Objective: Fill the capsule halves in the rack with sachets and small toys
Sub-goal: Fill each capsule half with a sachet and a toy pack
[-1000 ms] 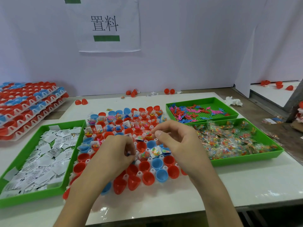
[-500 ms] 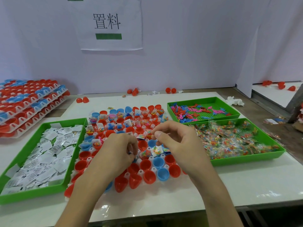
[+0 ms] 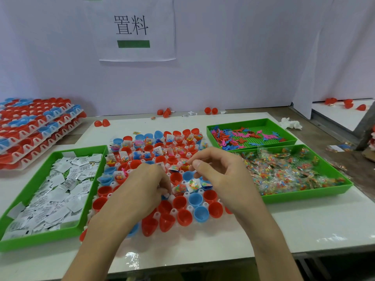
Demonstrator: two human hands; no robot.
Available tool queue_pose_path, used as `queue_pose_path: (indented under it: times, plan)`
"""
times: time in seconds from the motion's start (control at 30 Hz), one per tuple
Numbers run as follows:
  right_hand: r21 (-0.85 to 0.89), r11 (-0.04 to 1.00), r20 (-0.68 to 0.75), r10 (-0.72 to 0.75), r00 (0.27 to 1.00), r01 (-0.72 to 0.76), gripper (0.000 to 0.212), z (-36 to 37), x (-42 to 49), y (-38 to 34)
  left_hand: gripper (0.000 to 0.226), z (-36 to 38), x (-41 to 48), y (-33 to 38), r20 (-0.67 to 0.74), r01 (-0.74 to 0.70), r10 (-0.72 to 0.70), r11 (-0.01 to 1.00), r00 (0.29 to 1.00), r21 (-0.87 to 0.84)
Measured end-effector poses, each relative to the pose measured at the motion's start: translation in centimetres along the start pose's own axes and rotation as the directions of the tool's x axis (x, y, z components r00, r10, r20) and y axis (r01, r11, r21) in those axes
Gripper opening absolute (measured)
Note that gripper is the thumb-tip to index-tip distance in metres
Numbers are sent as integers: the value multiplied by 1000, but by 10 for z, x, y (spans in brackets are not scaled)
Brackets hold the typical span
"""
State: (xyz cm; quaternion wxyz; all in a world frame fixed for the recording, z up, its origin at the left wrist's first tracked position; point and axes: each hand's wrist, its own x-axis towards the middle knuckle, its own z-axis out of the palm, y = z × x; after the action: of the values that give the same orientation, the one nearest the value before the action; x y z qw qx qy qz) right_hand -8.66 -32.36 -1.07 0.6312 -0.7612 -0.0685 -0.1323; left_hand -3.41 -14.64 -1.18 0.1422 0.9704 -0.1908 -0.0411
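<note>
Right hand [image 3: 220,176] pinching a small clear sachet of coloured beads [image 3: 183,164], left hand [image 3: 142,192] curled, its hold unclear, over white rack [image 3: 156,215] of red and blue capsule halves [image 3: 195,199].

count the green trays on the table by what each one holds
tray of white sachets: 1
tray of small plastic toys: 1
tray of clear bead packets: 1
total: 3
</note>
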Motion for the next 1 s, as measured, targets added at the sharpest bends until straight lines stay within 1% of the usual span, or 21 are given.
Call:
queue_pose_path:
  times: [0.17, 0.3, 0.33, 0.43, 0.5, 0.67, 0.77, 0.87, 0.93, 1.0]
  plan:
    - [-3, 1000, -5, 7, 1000, -7, 16, -1, 0, 0, 23, 4, 2, -2, -44, 26, -28, 999, 999, -29]
    - [-12, 1000, -8, 7, 1000, -7, 15, -1, -1, 0, 32, 5, 1, -5, -73, 45, -51, 996, 996, -82]
    - [-16, 1000, -7, 7, 1000, -8, 15, -1, -1, 1, 31, 5, 1, -5, -77, 53, -60, 994, 995, -91]
    - [-29, 1000, -10, 7, 1000, -8, 16, 0, -1, 1, 18, 6, 3, -3, -90, 82, -91, 991, 992, -103]
    - [-32, 999, -14, 1, 1000, -2, 17, 0, -1, 1, 16, 8, 3, -1, -97, 93, -104, 990, 990, -108]
    - [-16, 1000, -32, -17, 999, 16, 19, -3, -1, 2, 9, 9, -3, -3, -142, 61, -76, 992, 987, -108]
    - [-9, 1000, -46, -18, 999, 17, 19, -5, 0, 3, 15, 8, -10, -6, -188, 54, -86, 984, 978, -167]
    - [6, 1000, -48, -26, 998, 26, 22, -8, 1, 4, 20, 1, -15, -11, -196, 38, -86, 971, 977, -238]
    - [11, 1000, -54, -27, 998, 28, 22, -10, 1, 5, 16, -8, -19, -18, -205, 20, -85, 953, 975, -301]
    - [9, 1000, -66, -21, 998, 21, 20, -12, 2, 7, 9, -19, -22, -32, -270, 17, -121, 934, 955, -357]
